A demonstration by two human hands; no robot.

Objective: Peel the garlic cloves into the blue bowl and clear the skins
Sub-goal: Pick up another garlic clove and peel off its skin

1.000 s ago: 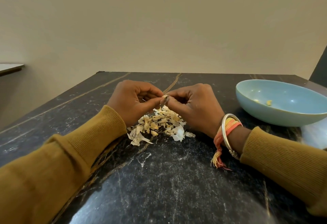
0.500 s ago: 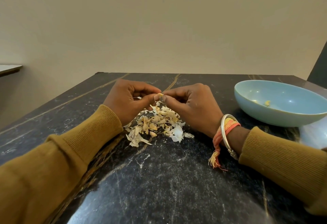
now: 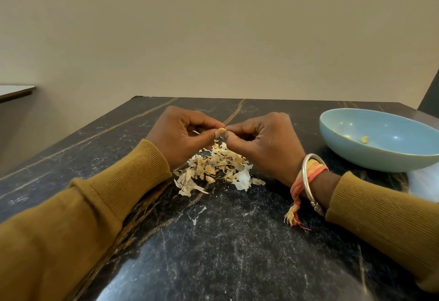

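A small pale garlic clove (image 3: 221, 130) sits between the fingertips of both hands, raised a little above the table. My left hand (image 3: 183, 136) pinches it with thumb and forefinger. My right hand (image 3: 263, 139) pinches at its right end, fingers curled. Directly below lies a heap of dry garlic skins (image 3: 213, 170) with a few cloves mixed in. The blue bowl (image 3: 380, 155) stands at the right, with two small peeled pieces (image 3: 363, 139) inside.
The black marble table (image 3: 213, 241) ends in a far edge close behind my hands. A white object (image 3: 425, 181) lies half hidden under the bowl's near side. A pale ledge (image 3: 14, 91) juts from the wall at left.
Both hands have lifted slightly off the skin heap with the clove between them, and more of the clove shows at the fingertips.
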